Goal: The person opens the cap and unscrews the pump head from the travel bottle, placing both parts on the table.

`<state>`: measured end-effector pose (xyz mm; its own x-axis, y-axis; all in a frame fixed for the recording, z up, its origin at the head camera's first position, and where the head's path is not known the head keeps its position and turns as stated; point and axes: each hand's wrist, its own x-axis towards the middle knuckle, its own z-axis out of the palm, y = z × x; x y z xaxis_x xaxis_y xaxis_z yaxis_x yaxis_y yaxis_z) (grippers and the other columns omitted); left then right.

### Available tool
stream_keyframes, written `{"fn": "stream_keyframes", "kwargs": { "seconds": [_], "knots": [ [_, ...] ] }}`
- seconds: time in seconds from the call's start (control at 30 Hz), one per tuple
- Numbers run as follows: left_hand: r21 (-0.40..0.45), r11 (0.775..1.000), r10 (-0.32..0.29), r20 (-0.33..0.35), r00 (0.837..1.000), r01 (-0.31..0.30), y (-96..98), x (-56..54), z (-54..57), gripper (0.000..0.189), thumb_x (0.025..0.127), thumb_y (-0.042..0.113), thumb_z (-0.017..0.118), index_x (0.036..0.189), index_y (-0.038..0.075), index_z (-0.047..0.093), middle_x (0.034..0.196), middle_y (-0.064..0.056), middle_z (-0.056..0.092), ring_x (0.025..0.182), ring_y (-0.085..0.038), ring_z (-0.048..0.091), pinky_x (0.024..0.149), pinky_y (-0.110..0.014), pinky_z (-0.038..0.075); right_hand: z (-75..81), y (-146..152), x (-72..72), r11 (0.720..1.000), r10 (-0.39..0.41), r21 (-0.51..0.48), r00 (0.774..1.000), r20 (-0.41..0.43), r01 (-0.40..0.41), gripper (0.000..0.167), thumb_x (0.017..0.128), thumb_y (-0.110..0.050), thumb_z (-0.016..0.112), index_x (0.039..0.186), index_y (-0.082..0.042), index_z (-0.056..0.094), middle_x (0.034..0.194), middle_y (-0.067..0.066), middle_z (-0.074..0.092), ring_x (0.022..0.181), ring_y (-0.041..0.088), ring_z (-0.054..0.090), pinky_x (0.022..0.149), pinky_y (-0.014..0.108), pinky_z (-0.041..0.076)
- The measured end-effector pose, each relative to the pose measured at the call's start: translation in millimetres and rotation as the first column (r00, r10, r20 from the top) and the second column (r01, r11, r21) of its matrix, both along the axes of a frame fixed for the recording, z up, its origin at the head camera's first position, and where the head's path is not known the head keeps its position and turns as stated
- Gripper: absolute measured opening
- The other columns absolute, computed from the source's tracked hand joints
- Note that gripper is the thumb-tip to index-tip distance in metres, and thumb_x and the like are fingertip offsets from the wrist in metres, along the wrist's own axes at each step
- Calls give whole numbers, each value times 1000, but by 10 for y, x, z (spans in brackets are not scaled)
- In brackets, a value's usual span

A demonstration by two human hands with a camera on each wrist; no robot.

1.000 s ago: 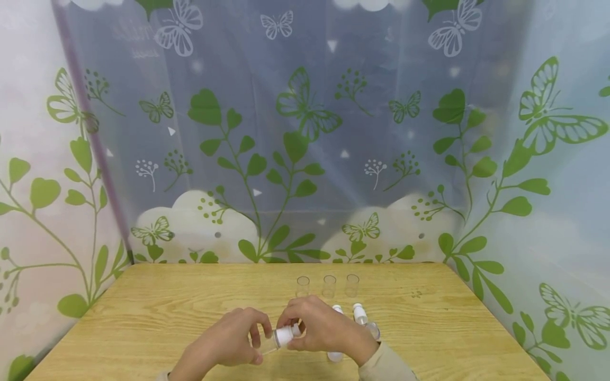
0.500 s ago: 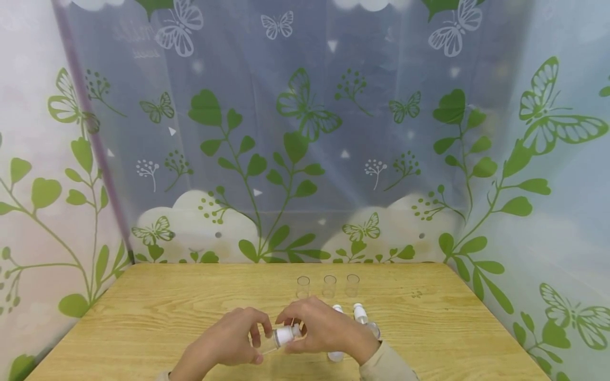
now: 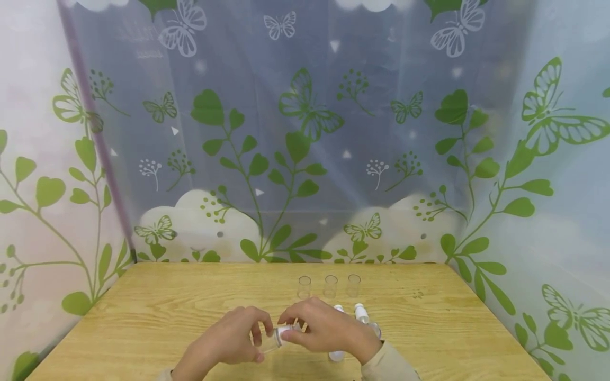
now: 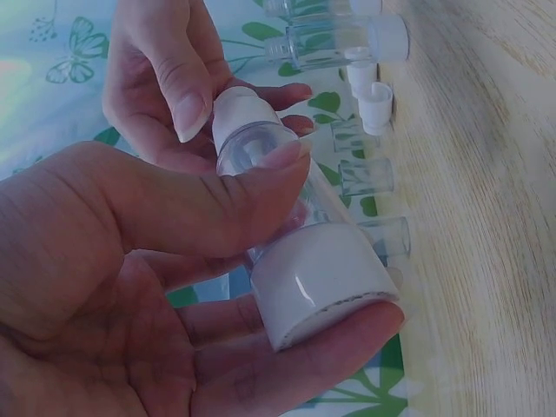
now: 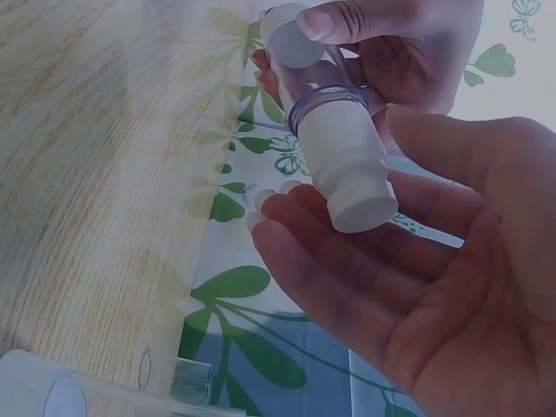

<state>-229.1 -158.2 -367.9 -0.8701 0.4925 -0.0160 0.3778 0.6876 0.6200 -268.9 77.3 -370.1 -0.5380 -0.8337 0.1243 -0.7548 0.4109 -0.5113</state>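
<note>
My left hand (image 3: 236, 335) grips a small clear bottle (image 4: 326, 204) around its body, thumb on one side and fingers on the other. The bottle has a white base (image 4: 317, 278) and a white top (image 5: 347, 165); it is tilted, top toward the right. Around that top my right hand (image 3: 321, 325) lies with its fingers loosely extended beneath. In the right wrist view its thumb (image 5: 452, 143) sits beside the white collar, apparently apart from it. The head view has the thumb overlapping the collar.
Three clear cup-like pieces (image 3: 330, 286) stand in a row farther back. Beyond the right hand are white tops (image 3: 361, 313) and more clear bottles with white bases (image 4: 347, 42), partly hidden by that hand. A patterned curtain (image 3: 305, 159) borders the wooden table (image 3: 200, 288).
My right hand's thumb has moved up over the bottle's white collar, and the fingers have shifted slightly around the top. The left hand stays on the bottle. The head view has shifted slightly.
</note>
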Motion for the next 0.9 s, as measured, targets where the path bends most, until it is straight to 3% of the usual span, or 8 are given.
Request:
{"fn": "stream_keyframes", "kwargs": {
  "seconds": [0.9],
  "knots": [
    [-18,1000,9,-11,1000,-9,26,17,-4,36,70,-2,89,98,10,71,81,-6,70,78,-20,62,70,-47,56,15,13,7,999,43,23,999,0,-43,25,107,-18,55,122,-8,72,113,4,78,89,-4,68,78,11,54]
  ]
}}
